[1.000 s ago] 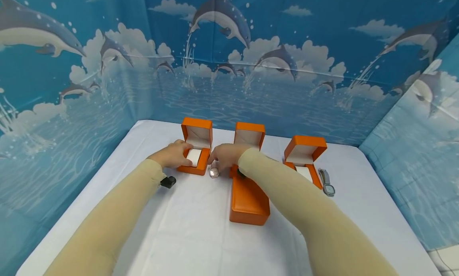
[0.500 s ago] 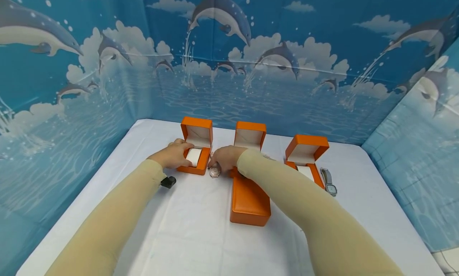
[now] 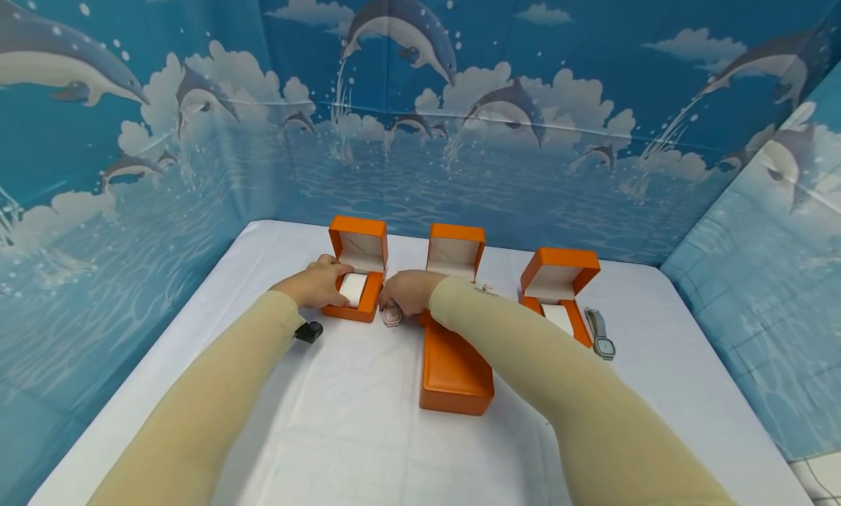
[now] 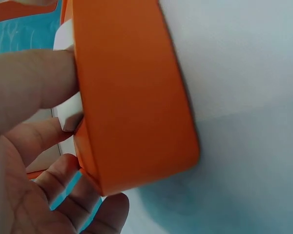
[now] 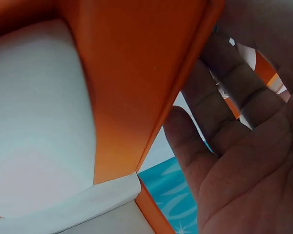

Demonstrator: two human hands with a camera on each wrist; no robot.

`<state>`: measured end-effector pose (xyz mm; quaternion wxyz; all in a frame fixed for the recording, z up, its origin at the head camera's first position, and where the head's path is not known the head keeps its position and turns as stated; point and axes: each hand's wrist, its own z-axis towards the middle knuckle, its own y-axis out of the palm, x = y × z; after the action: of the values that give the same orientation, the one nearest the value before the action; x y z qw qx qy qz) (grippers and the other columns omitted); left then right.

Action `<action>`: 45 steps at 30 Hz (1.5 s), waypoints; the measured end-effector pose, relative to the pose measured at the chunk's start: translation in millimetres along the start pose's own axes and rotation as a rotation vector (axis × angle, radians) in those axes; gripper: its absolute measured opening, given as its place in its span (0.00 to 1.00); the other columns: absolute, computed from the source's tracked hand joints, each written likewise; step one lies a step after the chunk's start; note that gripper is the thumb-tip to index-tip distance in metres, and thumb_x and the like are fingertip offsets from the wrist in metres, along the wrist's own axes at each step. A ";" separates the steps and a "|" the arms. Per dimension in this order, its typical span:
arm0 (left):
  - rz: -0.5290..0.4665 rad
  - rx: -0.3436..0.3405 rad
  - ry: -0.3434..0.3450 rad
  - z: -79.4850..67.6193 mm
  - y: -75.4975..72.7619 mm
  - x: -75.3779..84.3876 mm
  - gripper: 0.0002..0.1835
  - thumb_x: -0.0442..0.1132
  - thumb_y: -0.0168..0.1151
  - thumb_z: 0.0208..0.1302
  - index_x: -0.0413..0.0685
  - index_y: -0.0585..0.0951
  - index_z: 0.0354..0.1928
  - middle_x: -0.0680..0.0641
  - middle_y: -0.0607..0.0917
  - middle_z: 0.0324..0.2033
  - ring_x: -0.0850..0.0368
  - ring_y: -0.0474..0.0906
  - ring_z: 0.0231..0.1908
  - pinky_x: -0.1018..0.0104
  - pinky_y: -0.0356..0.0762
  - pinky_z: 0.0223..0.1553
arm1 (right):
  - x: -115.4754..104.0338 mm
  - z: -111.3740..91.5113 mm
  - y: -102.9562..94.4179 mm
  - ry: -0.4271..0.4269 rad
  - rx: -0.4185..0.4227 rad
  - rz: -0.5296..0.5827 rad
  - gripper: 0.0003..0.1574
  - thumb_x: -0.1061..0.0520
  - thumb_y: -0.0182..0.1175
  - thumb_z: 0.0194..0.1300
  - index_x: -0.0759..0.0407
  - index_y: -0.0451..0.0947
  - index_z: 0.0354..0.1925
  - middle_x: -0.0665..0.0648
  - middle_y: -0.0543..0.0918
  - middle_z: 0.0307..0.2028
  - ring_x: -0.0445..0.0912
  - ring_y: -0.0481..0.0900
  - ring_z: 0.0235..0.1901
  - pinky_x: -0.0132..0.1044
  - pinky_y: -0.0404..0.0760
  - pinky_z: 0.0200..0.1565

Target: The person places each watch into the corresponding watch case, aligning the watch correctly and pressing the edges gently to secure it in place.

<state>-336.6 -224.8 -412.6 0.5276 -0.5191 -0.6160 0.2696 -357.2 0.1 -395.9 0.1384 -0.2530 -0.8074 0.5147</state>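
At the back left stands an open orange watch box (image 3: 351,314) with a white cushion (image 3: 352,290) inside. My left hand (image 3: 318,282) reaches in from the left, thumb and forefinger pinching the cushion; the other fingers lie along the box's end in the left wrist view. Just right of that box, a wristwatch (image 3: 392,316) lies on the white cloth. Over it my right hand (image 3: 410,291) bends its fingers down and pinches the watch, its strap mostly covered. In the right wrist view, those fingers pass beside the middle box's orange rim (image 5: 151,97).
The middle open box (image 3: 456,247) is partly hidden by the right sleeve. A closed orange box (image 3: 456,374) stands before it. Further right are another open box (image 3: 560,269) and a wristwatch (image 3: 601,336). Part of another watch (image 3: 486,290) shows behind the sleeve.
My right hand has lowered slightly and drawn its fingers in closer around the watch. The left hand keeps its place at the left box.
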 end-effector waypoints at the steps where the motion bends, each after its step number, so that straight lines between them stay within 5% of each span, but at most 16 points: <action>1: -0.002 -0.004 -0.003 0.0 -0.6 0.0 0.44 0.49 0.73 0.66 0.53 0.66 0.80 0.34 0.62 0.73 0.38 0.65 0.67 0.38 0.69 0.72 | -0.1 0.8 0.3 0.001 -0.002 -0.010 0.32 0.71 0.57 0.72 0.47 0.82 0.67 0.52 0.84 0.65 0.48 0.79 0.67 0.41 0.73 0.74; 20: 0.018 -0.033 0.001 -0.8 -3.3 1.7 0.42 0.48 0.74 0.65 0.55 0.68 0.79 0.35 0.64 0.70 0.40 0.68 0.63 0.42 0.75 0.66 | 1.8 10.7 6.2 0.000 0.010 -0.119 0.23 0.62 0.56 0.80 0.45 0.84 0.65 0.49 0.85 0.63 0.48 0.81 0.63 0.41 0.77 0.70; 27: 0.001 -0.004 0.007 -1.6 -3.9 1.8 0.41 0.49 0.77 0.63 0.56 0.72 0.77 0.37 0.66 0.65 0.41 0.69 0.62 0.43 0.75 0.67 | -0.1 5.2 1.8 -0.010 0.015 -0.143 0.17 0.57 0.59 0.78 0.45 0.86 0.60 0.49 0.88 0.54 0.48 0.84 0.51 0.40 0.83 0.62; 41: 0.047 0.062 0.048 -0.3 1.0 -1.4 0.41 0.54 0.80 0.58 0.56 0.76 0.72 0.40 0.67 0.70 0.40 0.65 0.67 0.42 0.74 0.69 | -3.0 0.3 -0.1 0.080 0.039 -0.075 0.21 0.60 0.54 0.82 0.47 0.84 0.63 0.50 0.86 0.61 0.47 0.83 0.59 0.42 0.81 0.66; 45: 0.067 0.099 0.066 -2.6 0.4 1.0 0.39 0.54 0.81 0.56 0.56 0.78 0.69 0.40 0.66 0.72 0.39 0.64 0.68 0.41 0.73 0.69 | -3.7 2.2 0.6 0.066 0.047 -0.143 0.20 0.60 0.56 0.81 0.45 0.85 0.62 0.50 0.85 0.60 0.46 0.81 0.60 0.40 0.81 0.65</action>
<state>-334.0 -224.3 -411.8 0.5633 -0.5212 -0.5666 0.3001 -355.0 -3.4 -397.3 0.2072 -0.2082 -0.8061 0.5137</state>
